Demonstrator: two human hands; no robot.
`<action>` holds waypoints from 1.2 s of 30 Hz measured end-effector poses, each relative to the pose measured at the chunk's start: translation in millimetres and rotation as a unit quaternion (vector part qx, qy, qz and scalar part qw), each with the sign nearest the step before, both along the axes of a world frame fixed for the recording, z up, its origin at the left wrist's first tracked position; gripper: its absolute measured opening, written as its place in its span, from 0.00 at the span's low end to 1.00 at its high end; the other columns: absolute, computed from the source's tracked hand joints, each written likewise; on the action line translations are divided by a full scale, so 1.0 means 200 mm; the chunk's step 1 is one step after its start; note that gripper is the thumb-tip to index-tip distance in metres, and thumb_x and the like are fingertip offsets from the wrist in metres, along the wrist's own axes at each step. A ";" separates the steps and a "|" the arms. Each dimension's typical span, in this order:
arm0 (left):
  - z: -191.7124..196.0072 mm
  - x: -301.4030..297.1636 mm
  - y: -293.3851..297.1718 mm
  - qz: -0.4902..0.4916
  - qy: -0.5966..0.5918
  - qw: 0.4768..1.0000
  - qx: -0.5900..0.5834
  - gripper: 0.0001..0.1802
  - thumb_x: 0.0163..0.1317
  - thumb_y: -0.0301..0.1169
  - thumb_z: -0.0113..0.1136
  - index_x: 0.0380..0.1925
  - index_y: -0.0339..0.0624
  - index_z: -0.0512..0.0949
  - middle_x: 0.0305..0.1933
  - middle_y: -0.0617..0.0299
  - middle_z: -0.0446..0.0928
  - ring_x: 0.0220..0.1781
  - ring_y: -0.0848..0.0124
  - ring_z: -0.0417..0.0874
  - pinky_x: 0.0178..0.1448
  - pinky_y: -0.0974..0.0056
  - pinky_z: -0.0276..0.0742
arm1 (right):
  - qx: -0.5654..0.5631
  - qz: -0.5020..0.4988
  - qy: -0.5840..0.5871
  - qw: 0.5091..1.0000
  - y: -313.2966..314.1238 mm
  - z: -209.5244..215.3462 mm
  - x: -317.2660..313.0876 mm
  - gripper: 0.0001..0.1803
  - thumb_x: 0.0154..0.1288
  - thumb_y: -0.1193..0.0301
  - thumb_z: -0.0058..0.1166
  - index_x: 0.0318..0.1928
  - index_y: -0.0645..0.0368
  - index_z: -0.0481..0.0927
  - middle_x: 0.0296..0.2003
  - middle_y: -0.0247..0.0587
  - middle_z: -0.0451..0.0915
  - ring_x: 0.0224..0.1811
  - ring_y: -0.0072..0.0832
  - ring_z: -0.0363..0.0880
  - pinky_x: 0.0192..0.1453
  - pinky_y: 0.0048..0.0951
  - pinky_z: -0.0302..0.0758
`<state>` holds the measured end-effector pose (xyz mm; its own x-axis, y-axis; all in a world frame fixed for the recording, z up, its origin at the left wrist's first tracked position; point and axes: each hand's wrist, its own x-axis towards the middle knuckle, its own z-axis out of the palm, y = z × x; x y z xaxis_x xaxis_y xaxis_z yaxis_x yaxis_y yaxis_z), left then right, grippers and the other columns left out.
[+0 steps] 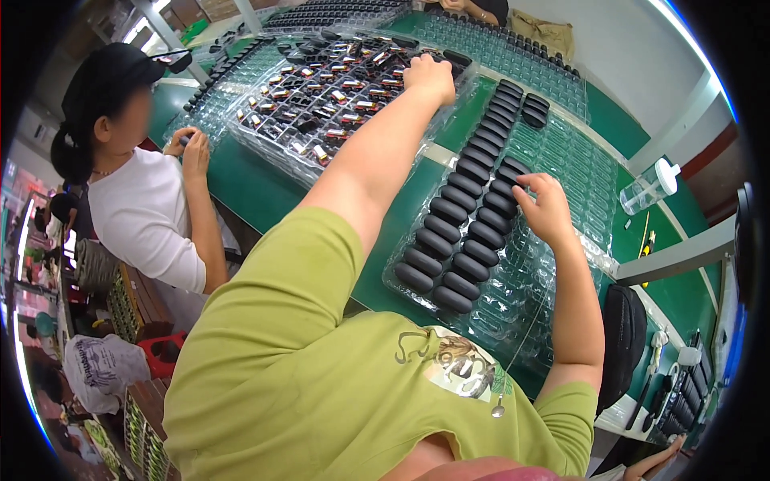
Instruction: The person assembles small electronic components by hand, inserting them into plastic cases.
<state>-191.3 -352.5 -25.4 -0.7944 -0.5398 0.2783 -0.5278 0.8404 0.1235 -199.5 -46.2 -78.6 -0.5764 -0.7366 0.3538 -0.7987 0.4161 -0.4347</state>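
Note:
My left arm stretches far across the bench. My left hand (431,78) is at the far right corner of a clear divided tray (281,164) with black shells and small parts with red and silver. Its fingers are bent and closed; what they hold, if anything, is hidden. My right hand (549,210) is over a clear moulded tray (573,172), thumb and fingers closed about the end of a black oval case (503,190). Several like cases stand in two rows there, such as a nearer black case (414,278). A short separate group of black cases (535,110) sits farther up.
At the left a person in a white top (148,208) handles a small dark piece. Another person's hands (465,6) show at the far edge. A clear lidded cup (648,187) stands at the right, near a grey post (682,252) and a black bag (622,345).

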 end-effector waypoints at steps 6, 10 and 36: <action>0.05 -0.05 -0.14 -0.074 -0.052 0.992 -0.087 0.17 0.61 0.32 0.60 0.51 0.54 0.84 0.55 0.54 0.82 0.60 0.55 0.82 0.60 0.48 0.79 | 0.003 0.002 -0.023 1.000 0.06 0.00 0.05 0.14 0.64 0.65 0.63 0.46 0.61 0.84 0.47 0.48 0.83 0.52 0.46 0.78 0.58 0.41 0.74; 0.04 -0.08 -0.18 -0.132 -0.052 0.984 -0.105 0.14 0.59 0.32 0.61 0.46 0.53 0.87 0.50 0.55 0.86 0.55 0.57 0.86 0.55 0.50 0.81 | -0.009 0.028 -0.012 0.999 0.03 0.00 0.04 0.14 0.64 0.66 0.63 0.46 0.61 0.84 0.47 0.48 0.83 0.52 0.45 0.78 0.59 0.40 0.73; -0.04 0.88 0.44 -0.265 0.181 0.818 0.477 0.15 0.56 0.33 0.71 0.39 0.34 0.85 0.34 0.60 0.83 0.36 0.75 0.83 0.43 0.68 0.80 | -0.186 0.080 -0.490 0.848 -0.26 0.11 0.50 0.22 0.67 0.75 0.59 0.60 0.66 0.74 0.43 0.39 0.84 0.39 0.22 0.83 0.43 0.23 0.81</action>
